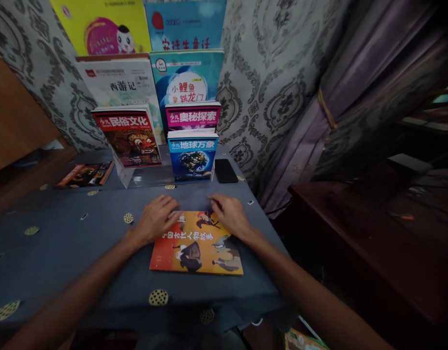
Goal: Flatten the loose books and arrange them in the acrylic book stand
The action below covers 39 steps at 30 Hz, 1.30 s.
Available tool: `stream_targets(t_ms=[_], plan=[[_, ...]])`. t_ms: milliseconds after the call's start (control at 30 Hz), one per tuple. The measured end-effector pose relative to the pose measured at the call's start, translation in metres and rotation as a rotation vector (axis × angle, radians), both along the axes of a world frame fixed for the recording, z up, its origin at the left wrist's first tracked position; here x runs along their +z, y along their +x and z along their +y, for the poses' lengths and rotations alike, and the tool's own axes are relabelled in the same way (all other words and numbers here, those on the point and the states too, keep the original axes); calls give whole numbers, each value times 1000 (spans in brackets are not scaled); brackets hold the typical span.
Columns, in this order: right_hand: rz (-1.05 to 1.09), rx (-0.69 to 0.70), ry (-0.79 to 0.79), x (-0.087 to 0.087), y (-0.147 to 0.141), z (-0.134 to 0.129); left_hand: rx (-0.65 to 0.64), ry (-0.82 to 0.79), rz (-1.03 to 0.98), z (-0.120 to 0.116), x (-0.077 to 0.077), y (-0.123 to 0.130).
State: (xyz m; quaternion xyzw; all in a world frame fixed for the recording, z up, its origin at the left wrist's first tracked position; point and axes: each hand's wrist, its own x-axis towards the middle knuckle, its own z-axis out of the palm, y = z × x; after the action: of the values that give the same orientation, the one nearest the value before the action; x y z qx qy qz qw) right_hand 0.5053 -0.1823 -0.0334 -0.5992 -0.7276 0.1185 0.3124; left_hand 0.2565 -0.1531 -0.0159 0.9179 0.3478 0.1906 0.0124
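Orange book says 中国古代人物故事, right way up, long axis left-right. Left hand and right hand at its far corners, can't tell if gripping.

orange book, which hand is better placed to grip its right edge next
Probably the right hand: it is at the far right corner of the orange book; the left hand, by the far left corner, would likely need to reach across.

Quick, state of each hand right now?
Left hand: loosely curled at the orange book, far left corner; grip cannot be told.
Right hand: loosely curled at its far right corner; grip cannot be told either.
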Motion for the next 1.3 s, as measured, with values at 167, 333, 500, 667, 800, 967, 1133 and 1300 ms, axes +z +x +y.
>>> stream_targets(t_ms=[167,333,500,667,800,967,1133,1300], plan=[[-259,126,79,0,-17,-36,-236,47,118,-34,-6,22],[-233,138,52,-10,-17,-29,-197,-10,177,-39,-11,25],[-142,205,100,-15,-9,-20,-399,-182,267,-49,1,19],[-103,235,106,-18,-4,-6,-396,-252,259,-53,1,22],[-98,279,92,-17,0,16,-346,-252,234,-46,-6,29],[-155,302,43,-8,3,29,-308,-234,212,-36,-8,31],[-272,205,76,-6,-23,7,-188,-156,114,-14,-11,15],[-125,370,47,-12,-60,-13,-129,-94,32,2,-20,2]])
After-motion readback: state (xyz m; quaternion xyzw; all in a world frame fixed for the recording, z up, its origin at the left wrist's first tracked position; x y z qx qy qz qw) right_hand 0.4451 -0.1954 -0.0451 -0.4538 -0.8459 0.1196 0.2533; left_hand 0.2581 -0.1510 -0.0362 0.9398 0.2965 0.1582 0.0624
